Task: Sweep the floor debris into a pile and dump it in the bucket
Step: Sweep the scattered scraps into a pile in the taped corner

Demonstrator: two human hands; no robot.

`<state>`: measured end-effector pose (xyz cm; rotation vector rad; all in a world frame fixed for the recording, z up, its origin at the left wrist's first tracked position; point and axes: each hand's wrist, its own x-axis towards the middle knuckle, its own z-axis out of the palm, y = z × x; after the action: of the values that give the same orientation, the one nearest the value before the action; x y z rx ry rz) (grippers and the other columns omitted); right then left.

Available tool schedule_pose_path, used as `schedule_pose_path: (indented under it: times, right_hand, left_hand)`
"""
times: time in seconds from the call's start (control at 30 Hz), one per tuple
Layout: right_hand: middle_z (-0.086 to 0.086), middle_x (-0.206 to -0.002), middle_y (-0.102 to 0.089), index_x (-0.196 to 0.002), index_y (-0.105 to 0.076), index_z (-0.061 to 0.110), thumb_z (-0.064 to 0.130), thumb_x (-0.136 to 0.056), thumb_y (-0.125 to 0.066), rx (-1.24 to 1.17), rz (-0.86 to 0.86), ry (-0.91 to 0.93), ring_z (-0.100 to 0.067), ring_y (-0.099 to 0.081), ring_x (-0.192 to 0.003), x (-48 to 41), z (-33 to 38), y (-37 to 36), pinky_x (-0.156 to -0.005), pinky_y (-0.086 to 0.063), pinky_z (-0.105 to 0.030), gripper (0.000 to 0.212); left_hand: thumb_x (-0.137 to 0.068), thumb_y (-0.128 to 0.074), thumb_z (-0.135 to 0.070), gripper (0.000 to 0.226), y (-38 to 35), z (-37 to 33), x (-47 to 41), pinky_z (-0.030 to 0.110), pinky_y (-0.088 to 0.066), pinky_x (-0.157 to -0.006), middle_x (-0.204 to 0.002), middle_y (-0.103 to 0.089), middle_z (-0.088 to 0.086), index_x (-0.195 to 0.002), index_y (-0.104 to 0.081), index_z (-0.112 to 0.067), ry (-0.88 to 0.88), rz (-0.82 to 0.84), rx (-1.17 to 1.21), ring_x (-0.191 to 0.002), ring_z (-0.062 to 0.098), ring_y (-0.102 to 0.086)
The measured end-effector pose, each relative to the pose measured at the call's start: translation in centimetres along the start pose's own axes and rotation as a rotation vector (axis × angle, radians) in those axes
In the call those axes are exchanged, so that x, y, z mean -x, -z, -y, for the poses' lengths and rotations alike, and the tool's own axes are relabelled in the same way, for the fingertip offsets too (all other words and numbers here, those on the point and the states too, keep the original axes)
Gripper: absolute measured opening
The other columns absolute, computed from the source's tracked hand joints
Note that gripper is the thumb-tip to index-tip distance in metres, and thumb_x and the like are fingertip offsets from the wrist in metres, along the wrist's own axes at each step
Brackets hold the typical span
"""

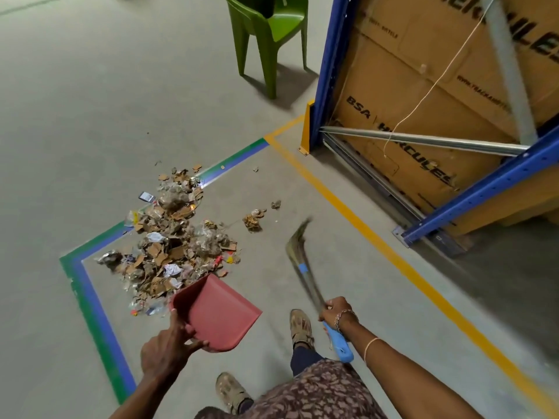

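Observation:
A pile of debris [172,237], mostly cardboard scraps, foil and paper, lies on the grey floor inside a green and blue taped corner. My left hand [168,347] grips the rear rim of a red dustpan [219,313], held just off the near edge of the pile. My right hand [337,313] grips a grass broom [302,261] by its blue handle; the bristles are blurred and point away from me, to the right of the pile. A few stray scraps [253,220] lie between the pile and the broom. No bucket is in view.
A green plastic chair [269,34] stands at the back. A blue storage rack [472,189] with large cardboard boxes [423,86] fills the right side behind a yellow floor line [357,219]. My feet [299,326] are just behind the dustpan.

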<state>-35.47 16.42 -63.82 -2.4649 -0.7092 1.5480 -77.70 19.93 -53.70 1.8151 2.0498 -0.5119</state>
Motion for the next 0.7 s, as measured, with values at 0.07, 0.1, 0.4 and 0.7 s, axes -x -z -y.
schedule_pose_path:
  times: [0.07, 0.1, 0.4, 0.7]
  right_hand:
    - [-0.005, -0.079, -0.074, -0.096, -0.074, 0.015, 0.023, -0.056, -0.075, 0.042, 0.070, 0.075, -0.022, -0.071, -0.070, 0.2, 2.0, 0.8, -0.066, -0.060, -0.035, 0.041]
    - [-0.005, -0.081, -0.075, -0.102, -0.074, 0.016, 0.024, -0.055, -0.076, 0.058, 0.095, 0.114, -0.020, -0.070, -0.069, 0.8, 3.2, 1.4, -0.064, -0.060, -0.033, 0.048]
    - [-0.001, -0.066, -0.071, -0.116, -0.073, 0.019, 0.011, -0.066, -0.076, 0.134, 0.097, 0.395, -0.014, -0.066, -0.052, 0.6, 7.4, 6.3, -0.052, -0.054, -0.029, 0.051]
    - [-0.012, -0.068, -0.071, -0.104, -0.072, 0.007, 0.002, -0.073, -0.073, 0.073, -0.081, 0.299, -0.026, -0.068, -0.052, -3.2, 14.1, 10.3, -0.049, -0.056, -0.033, 0.031]
  left_hand:
    - [-0.059, -0.058, -0.092, 0.126, 0.4, -1.7, -0.5, 0.029, -0.039, -0.049, -0.090, -0.075, 0.001, -0.156, -0.016, -0.023, 0.011, -0.019, -0.005, -0.076, 0.026, -0.071]
    - [-0.059, -0.059, -0.091, 0.126, 0.8, -2.4, -0.7, 0.030, -0.039, -0.051, -0.092, -0.075, 0.001, -0.156, -0.015, -0.024, 0.018, -0.025, -0.001, -0.079, 0.027, -0.072]
    - [-0.063, -0.053, -0.093, 0.126, 2.1, -5.9, -1.5, 0.029, -0.039, -0.048, -0.087, -0.073, 0.000, -0.158, -0.011, -0.022, 0.136, -0.105, 0.043, -0.068, 0.024, -0.067]
    - [-0.063, -0.055, -0.092, 0.127, 2.7, -6.8, -2.6, 0.027, -0.038, -0.047, -0.082, -0.072, -0.002, -0.158, -0.008, -0.023, 0.198, -0.108, 0.058, -0.062, 0.020, -0.065]
